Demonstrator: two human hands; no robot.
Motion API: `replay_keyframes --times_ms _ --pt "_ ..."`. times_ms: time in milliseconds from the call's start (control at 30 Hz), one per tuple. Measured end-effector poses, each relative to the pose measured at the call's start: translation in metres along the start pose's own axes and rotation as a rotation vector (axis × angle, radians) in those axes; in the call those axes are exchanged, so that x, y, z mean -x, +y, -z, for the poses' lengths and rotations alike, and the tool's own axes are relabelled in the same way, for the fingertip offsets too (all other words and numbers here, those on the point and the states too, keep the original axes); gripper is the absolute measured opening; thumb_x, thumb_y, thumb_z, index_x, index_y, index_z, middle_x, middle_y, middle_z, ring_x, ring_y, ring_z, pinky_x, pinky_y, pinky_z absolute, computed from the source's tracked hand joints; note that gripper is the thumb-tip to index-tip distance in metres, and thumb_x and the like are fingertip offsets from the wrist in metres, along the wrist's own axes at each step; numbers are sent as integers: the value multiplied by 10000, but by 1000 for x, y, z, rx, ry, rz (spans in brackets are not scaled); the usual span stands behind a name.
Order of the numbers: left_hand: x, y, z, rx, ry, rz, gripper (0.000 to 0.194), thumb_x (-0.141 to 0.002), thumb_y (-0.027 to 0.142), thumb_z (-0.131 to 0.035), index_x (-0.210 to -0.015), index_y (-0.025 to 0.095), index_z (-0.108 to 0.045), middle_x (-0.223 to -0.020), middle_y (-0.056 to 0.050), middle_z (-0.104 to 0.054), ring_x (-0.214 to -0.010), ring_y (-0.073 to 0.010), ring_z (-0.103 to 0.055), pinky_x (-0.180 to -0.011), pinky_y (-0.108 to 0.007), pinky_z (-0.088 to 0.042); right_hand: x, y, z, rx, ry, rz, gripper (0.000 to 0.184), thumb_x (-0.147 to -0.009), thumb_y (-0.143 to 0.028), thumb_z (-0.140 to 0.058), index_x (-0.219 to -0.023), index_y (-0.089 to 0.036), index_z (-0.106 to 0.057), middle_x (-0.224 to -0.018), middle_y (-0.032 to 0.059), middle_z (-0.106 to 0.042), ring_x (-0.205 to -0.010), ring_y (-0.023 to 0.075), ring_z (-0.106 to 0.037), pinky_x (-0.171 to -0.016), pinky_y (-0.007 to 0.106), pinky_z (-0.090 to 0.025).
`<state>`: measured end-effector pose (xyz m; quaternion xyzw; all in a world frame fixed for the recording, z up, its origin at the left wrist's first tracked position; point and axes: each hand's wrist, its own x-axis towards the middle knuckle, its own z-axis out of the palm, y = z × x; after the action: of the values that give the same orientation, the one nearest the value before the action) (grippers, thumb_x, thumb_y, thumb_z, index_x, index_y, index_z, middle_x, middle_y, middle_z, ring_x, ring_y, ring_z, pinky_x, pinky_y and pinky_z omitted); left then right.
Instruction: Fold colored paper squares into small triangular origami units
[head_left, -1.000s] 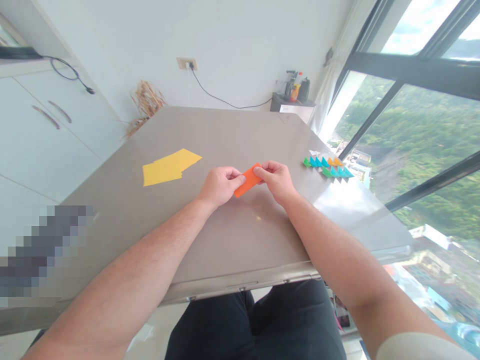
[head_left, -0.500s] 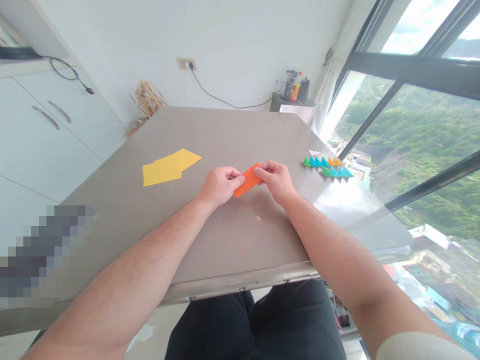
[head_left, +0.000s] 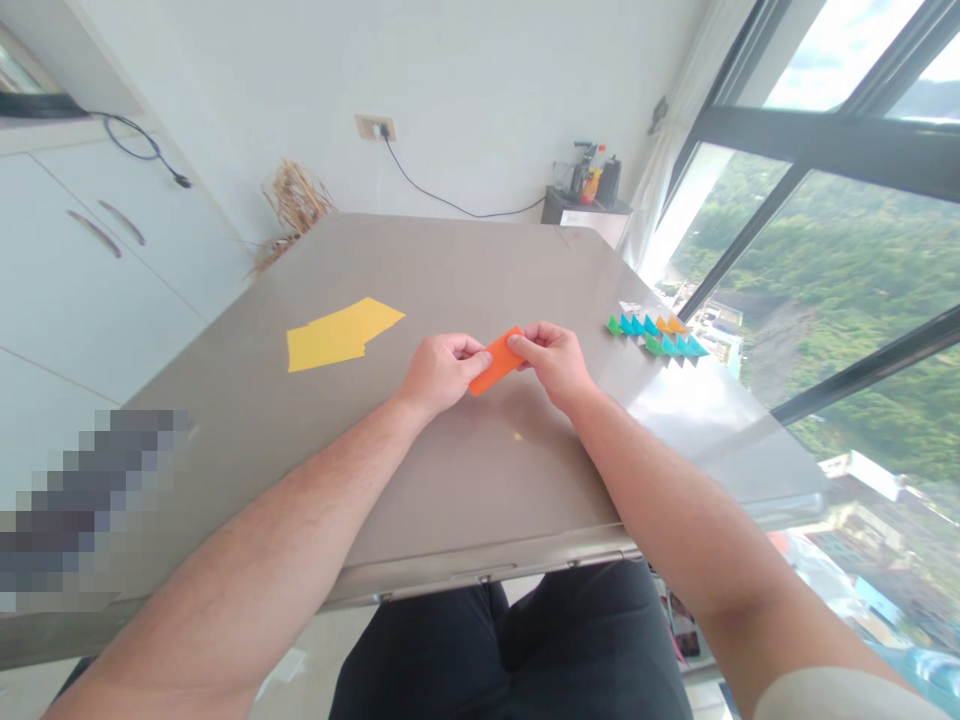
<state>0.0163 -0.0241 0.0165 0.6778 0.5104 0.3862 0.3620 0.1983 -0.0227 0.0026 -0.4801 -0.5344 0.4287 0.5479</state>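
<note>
An orange piece of folded paper [head_left: 495, 364], a slanted narrow rectangle, is held just above the table between both hands. My left hand [head_left: 444, 372] pinches its left side, thumb on top. At the upper right end, my right hand [head_left: 553, 358] grips it between thumb and fingers. The fingers beneath the paper are partly hidden. Yellow paper sheets [head_left: 330, 338] lie overlapping on the table to the left of my hands. To the right stand two rows of small folded paper boats [head_left: 675, 346] in green, blue and orange.
The grey table [head_left: 465, 260] has its front edge close to my lap. A blurred-out dark object [head_left: 97, 500] lies at the left. Beyond the table are a small cabinet [head_left: 585, 207] with bottles, dried stalks [head_left: 292, 210] and a wall socket [head_left: 375, 127]. Windows line the right.
The view has shifted very slightly. Both hands keep the same hold on the orange paper, with no clear movement.
</note>
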Motion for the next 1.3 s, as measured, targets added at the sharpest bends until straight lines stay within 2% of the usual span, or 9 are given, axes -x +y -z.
replay_keyframes --times_ms 767,933,1033,1300 --pt "0 0 0 4 -2 -19 221 -777 390 -664 -743 176 -708 -697 -24 -701 -630 -147 -599 -589 -259 -435 2 -3 0 -13 -1 4 213 -721 -358 -752 -662 -193 -632 -631 -18 -602 -615 117 -560 -625 277 -479" --pt "1 2 0 73 -43 -5 193 -771 365 -660 -803 184 -721 -739 -25 -722 -672 -164 -630 -615 -266 -468 3 -5 -1 -31 -32 2 212 -700 -339 -760 -635 -187 -628 -609 -20 -598 -615 119 -554 -631 281 -462" --pt "0 1 1 112 -21 -29 212 -773 388 -672 -815 186 -719 -784 -31 -732 -723 -174 -646 -649 -271 -483 4 -5 -2 -25 -63 -7 219 -686 -348 -772 -638 -189 -629 -610 -23 -597 -620 121 -544 -627 280 -450" --pt "0 0 2 4 -47 -57 243 -777 422 -666 -719 186 -673 -693 -28 -675 -647 -152 -579 -598 -270 -441 6 -5 -5 20 -114 -18 195 -665 -336 -771 -633 -194 -642 -617 -18 -621 -619 125 -545 -607 276 -434"
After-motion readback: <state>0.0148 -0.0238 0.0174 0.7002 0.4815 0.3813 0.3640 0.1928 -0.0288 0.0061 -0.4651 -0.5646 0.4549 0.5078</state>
